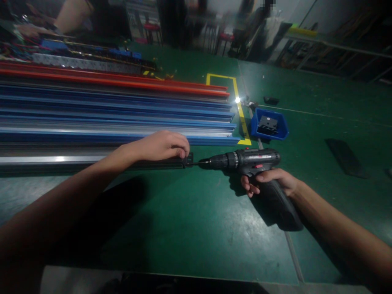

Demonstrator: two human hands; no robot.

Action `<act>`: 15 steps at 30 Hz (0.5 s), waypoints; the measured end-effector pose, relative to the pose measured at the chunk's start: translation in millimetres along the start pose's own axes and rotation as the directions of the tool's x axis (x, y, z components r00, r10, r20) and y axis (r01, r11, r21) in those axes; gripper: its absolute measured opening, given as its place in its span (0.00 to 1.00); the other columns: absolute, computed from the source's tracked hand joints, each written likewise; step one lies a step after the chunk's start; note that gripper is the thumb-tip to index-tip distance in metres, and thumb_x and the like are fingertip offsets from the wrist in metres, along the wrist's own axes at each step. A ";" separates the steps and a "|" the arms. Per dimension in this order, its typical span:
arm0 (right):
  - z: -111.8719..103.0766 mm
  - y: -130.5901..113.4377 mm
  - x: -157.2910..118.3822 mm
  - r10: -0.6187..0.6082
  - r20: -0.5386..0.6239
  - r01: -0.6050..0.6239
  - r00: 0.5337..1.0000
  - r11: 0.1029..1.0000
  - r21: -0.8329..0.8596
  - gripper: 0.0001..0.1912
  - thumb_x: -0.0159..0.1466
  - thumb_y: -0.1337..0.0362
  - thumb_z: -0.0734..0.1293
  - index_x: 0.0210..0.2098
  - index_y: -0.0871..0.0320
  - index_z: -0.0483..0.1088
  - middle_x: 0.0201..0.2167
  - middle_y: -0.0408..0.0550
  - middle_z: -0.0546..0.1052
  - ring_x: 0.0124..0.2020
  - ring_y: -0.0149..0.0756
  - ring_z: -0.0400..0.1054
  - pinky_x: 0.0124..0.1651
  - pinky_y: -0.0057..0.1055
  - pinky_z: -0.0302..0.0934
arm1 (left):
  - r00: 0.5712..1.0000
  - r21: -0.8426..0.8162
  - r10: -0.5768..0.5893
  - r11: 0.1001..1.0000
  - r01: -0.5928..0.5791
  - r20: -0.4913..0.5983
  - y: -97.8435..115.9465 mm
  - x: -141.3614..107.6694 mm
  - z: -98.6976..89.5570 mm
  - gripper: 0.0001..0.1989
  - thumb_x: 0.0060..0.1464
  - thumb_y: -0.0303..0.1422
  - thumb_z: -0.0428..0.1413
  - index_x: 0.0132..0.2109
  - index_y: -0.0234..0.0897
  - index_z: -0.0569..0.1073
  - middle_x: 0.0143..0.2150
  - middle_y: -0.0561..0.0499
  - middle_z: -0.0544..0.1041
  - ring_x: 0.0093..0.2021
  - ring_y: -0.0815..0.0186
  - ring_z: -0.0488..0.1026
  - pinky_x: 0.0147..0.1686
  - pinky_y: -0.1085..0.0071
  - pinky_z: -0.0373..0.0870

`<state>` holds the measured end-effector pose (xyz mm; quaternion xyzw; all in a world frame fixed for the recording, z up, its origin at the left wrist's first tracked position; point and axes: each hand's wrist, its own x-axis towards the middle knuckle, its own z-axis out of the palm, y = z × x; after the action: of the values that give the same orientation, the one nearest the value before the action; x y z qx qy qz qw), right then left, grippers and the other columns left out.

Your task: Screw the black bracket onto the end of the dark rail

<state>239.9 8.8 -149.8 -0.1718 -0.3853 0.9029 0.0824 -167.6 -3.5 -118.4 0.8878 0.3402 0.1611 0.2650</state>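
My right hand (275, 181) is wrapped round the grip of a black cordless drill (257, 157), which lies level and points left. Its long bit (202, 162) reaches a small black end cap (189, 158) at the right end of a black and silver metal profile (70, 159). On that end rests my left hand (167, 146), its fingers curled down and closed on the end cap. The fingertips partly hide where cap and profile meet. Whether a screw sits at the tip of the bit, I cannot tell.
Several blue profiles (122, 122) and a red one (122, 79) lie side by side behind. A blue bin (284, 130) with dark plates stands beyond the drill. Yellow tape (235, 87) marks the green table (190, 228). Another person's arm (73, 16) shows at the back left.
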 end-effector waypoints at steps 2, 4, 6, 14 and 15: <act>0.6 -0.3 0.2 -0.003 -0.003 0.004 1.000 1.000 0.006 0.14 0.67 0.67 0.70 0.48 0.71 0.78 0.43 0.57 0.81 0.38 0.33 0.76 0.52 0.36 0.74 | 1.000 0.003 0.000 1.000 0.000 0.005 0.9 0.0 -0.7 0.10 0.67 0.32 0.54 0.42 0.40 0.80 0.44 0.52 0.83 0.43 0.68 0.78 0.45 0.74 0.68; 0.9 -0.6 0.1 -0.002 -0.009 0.002 1.000 1.000 0.011 0.14 0.67 0.67 0.70 0.49 0.72 0.78 0.43 0.58 0.81 0.38 0.33 0.76 0.53 0.37 0.74 | 1.000 0.002 0.004 1.000 -0.004 0.004 1.3 -0.1 -1.0 0.10 0.67 0.32 0.54 0.42 0.40 0.80 0.44 0.52 0.83 0.42 0.68 0.78 0.45 0.75 0.68; 0.6 -0.7 -0.2 0.005 -0.010 -0.005 1.000 1.000 0.013 0.14 0.67 0.67 0.70 0.49 0.72 0.78 0.43 0.58 0.81 0.38 0.33 0.77 0.53 0.36 0.74 | 1.000 0.000 0.006 1.000 -0.006 0.002 1.1 -0.2 -0.9 0.10 0.68 0.32 0.53 0.42 0.40 0.81 0.44 0.51 0.83 0.43 0.68 0.78 0.45 0.75 0.68; -3.4 1.4 -0.3 -0.020 0.030 0.020 0.999 1.000 0.021 0.17 0.67 0.68 0.68 0.51 0.75 0.77 0.45 0.60 0.81 0.39 0.34 0.77 0.54 0.37 0.74 | 1.000 -0.005 0.012 1.000 -0.012 -0.005 -1.6 -0.5 1.2 0.10 0.68 0.34 0.54 0.41 0.40 0.81 0.44 0.52 0.83 0.42 0.68 0.78 0.45 0.75 0.67; -3.5 1.5 -0.2 -0.019 0.030 0.019 0.999 1.000 0.023 0.17 0.68 0.68 0.68 0.51 0.75 0.77 0.45 0.60 0.81 0.40 0.35 0.77 0.54 0.37 0.74 | 1.000 -0.004 0.011 1.000 -0.011 -0.005 -1.7 -0.5 1.2 0.10 0.68 0.34 0.54 0.41 0.40 0.81 0.44 0.52 0.83 0.42 0.68 0.78 0.45 0.75 0.67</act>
<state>241.4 10.1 -153.0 -0.1536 -0.3778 0.9089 0.0870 -168.3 -3.2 -120.4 0.8888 0.3354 0.1654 0.2651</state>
